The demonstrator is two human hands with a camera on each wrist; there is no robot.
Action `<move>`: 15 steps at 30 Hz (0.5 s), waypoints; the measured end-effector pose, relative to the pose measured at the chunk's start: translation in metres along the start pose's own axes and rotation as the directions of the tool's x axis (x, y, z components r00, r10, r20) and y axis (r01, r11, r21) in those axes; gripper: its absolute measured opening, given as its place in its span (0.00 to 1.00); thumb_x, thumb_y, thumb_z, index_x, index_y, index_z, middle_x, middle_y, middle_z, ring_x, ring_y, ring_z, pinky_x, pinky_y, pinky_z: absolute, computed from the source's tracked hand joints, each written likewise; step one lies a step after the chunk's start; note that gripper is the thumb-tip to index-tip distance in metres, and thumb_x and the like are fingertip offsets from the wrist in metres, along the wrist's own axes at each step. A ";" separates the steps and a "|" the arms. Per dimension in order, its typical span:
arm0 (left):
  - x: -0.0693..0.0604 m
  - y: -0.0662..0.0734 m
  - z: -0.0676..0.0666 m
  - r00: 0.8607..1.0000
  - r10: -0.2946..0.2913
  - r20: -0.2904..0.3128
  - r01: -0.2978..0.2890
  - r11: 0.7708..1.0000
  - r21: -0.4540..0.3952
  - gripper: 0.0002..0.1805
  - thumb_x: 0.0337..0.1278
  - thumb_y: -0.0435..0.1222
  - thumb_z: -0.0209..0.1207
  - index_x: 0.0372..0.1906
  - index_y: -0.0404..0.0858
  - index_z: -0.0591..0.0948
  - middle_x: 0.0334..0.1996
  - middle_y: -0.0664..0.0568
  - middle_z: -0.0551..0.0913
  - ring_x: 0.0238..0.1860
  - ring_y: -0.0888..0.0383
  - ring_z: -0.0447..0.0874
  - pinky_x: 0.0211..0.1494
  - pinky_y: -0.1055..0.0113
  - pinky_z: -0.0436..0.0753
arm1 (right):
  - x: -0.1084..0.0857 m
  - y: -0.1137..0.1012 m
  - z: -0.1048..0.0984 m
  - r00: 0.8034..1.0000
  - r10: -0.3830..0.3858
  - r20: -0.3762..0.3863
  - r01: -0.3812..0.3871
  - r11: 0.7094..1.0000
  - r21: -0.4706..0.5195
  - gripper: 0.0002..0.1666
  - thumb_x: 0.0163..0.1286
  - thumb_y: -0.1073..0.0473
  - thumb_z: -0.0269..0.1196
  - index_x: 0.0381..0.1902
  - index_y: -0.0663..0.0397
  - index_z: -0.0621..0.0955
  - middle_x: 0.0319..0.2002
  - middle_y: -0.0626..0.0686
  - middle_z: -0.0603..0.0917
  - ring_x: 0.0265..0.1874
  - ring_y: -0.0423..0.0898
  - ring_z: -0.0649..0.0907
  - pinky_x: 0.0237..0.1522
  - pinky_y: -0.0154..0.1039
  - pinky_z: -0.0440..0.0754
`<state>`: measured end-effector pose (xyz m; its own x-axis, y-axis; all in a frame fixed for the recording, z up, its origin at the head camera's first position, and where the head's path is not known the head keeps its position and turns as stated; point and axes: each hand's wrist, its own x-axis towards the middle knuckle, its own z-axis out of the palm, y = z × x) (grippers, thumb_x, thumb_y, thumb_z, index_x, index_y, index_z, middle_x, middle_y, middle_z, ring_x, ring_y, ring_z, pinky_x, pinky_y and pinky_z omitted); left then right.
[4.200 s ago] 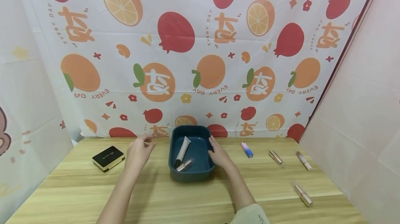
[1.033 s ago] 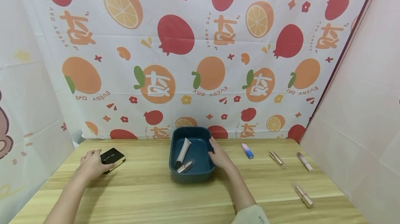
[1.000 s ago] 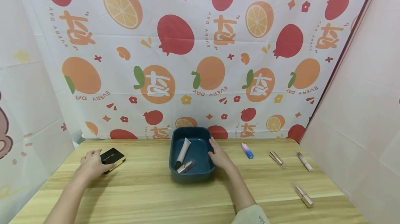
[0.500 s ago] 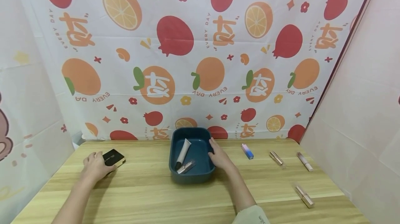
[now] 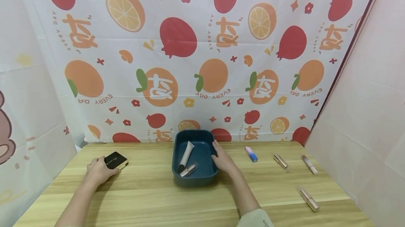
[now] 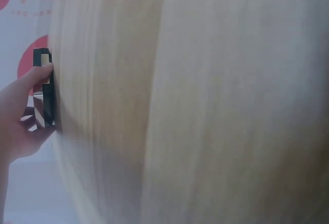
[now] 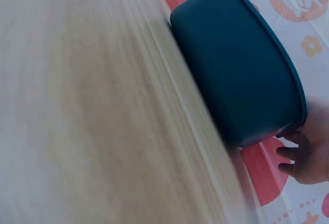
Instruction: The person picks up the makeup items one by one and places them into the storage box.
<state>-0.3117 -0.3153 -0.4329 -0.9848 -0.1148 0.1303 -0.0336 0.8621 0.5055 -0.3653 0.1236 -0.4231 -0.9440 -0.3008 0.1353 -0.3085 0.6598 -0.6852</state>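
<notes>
At the table's left, my left hand [image 5: 98, 171] grips a flat black compact [image 5: 114, 160] with gold sides; the case lies close to the tabletop. From the left wrist view, thumb and fingers of the left hand [image 6: 23, 116] sit on opposite edges of the compact [image 6: 48, 100]. My right hand [image 5: 224, 159] holds the right wall of a dark blue-green box [image 5: 195, 182], thumb over the rim. Inside lie a pale squeeze tube [image 5: 186, 156] with a black cap and a lipstick [image 5: 188, 170] with a clear cap. The right wrist view shows the box [image 7: 236, 64] from outside.
Right of the box lie a pink-and-blue lip tube [image 5: 251, 153], a gold lipstick [image 5: 281, 162], a lip gloss tube [image 5: 309, 164] and another gold lipstick [image 5: 309, 199]. A fruit-patterned cloth [image 5: 196, 47] hangs behind the wooden table [image 5: 164, 206].
My left hand has gone from beside the box leftward to the compact and taken hold of it, shifting slightly rightward lately. The right hand and box stay in place.
</notes>
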 end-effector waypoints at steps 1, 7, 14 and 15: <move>0.000 0.001 -0.001 1.000 -0.003 -0.002 0.003 1.000 0.001 0.49 0.42 0.44 0.63 0.55 0.09 0.54 0.47 0.17 0.56 0.45 0.23 0.57 0.43 0.37 0.67 | 0.000 0.000 0.000 1.000 -0.001 0.000 0.001 1.000 -0.003 0.32 0.71 0.64 0.48 0.70 0.60 0.54 0.71 0.55 0.50 0.67 0.52 0.54 0.63 0.53 0.56; -0.003 0.007 -0.004 1.000 -0.013 -0.009 0.013 1.000 0.001 0.47 0.39 0.43 0.64 0.53 0.10 0.57 0.44 0.18 0.60 0.42 0.25 0.61 0.40 0.41 0.69 | 0.000 0.001 0.001 1.000 -0.010 -0.005 0.010 1.000 -0.008 0.32 0.71 0.64 0.48 0.70 0.61 0.55 0.71 0.55 0.50 0.67 0.52 0.54 0.63 0.53 0.56; -0.003 0.015 -0.008 0.999 -0.053 -0.010 0.053 0.998 -0.026 0.47 0.36 0.45 0.67 0.51 0.11 0.60 0.40 0.20 0.61 0.39 0.29 0.62 0.37 0.45 0.70 | 0.001 0.002 0.001 1.000 -0.016 -0.004 0.016 1.000 -0.012 0.32 0.70 0.65 0.49 0.70 0.62 0.55 0.70 0.56 0.50 0.67 0.53 0.54 0.63 0.53 0.56; -0.003 0.016 -0.009 0.998 -0.057 -0.015 0.057 0.998 -0.028 0.47 0.36 0.45 0.67 0.50 0.11 0.60 0.40 0.21 0.61 0.39 0.30 0.63 0.36 0.45 0.70 | 0.001 0.002 0.001 1.000 -0.020 -0.003 0.020 1.000 -0.011 0.32 0.70 0.65 0.49 0.70 0.62 0.55 0.70 0.57 0.50 0.67 0.53 0.54 0.63 0.54 0.55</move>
<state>-0.3075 -0.3055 -0.4175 -0.9786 -0.1714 0.1138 -0.0849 0.8403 0.5354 -0.3668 0.1239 -0.4246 -0.9379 -0.3121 0.1513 -0.3287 0.6609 -0.6747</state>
